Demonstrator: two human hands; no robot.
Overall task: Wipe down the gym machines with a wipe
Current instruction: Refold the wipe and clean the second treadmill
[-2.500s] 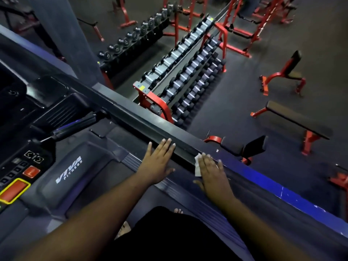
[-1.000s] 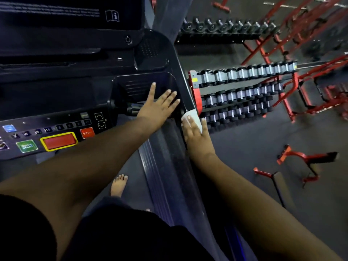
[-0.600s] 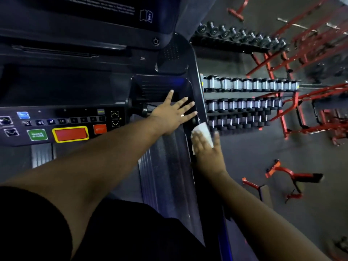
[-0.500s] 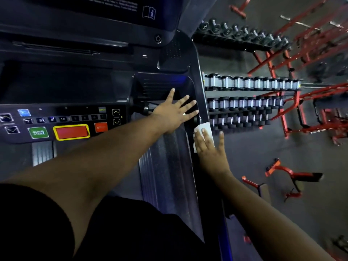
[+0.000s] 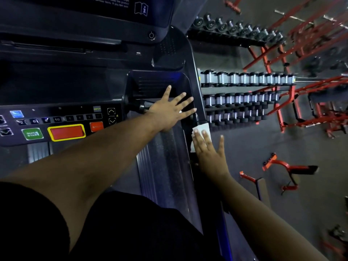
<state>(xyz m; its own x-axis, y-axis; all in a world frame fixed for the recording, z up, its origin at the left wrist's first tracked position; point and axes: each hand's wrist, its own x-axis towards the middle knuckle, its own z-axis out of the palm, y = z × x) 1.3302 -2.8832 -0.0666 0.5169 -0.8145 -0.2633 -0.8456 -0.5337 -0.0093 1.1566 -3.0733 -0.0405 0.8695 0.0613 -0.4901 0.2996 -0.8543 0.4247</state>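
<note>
1. One treadmill (image 5: 165,178) fills the left of the view; its right side rail (image 5: 197,102) is being wiped, which is judged to be why both arms are reached out over that edge
2. Three tiers of dumbbells are counted on the red rack (image 5: 244,97) on the floor beyond the rail, with a further row of dark dumbbells (image 5: 237,27) behind; single weights are too many and too small to be counted
3. Two red benches (image 5: 286,168) are seen on the floor to the right
4. Two hands are in view: the left hand (image 5: 169,112) is laid flat, fingers spread and straight, nothing grasped, over the console tray, apparently as a brace for balance
5. The right hand (image 5: 209,153) is spread flat too, fingers straight, pressed on the wipe
6. One white wipe (image 5: 202,128) is pinned under those fingertips against the rail, so that pressure can be kept on it; its far edge shows beyond them
</note>
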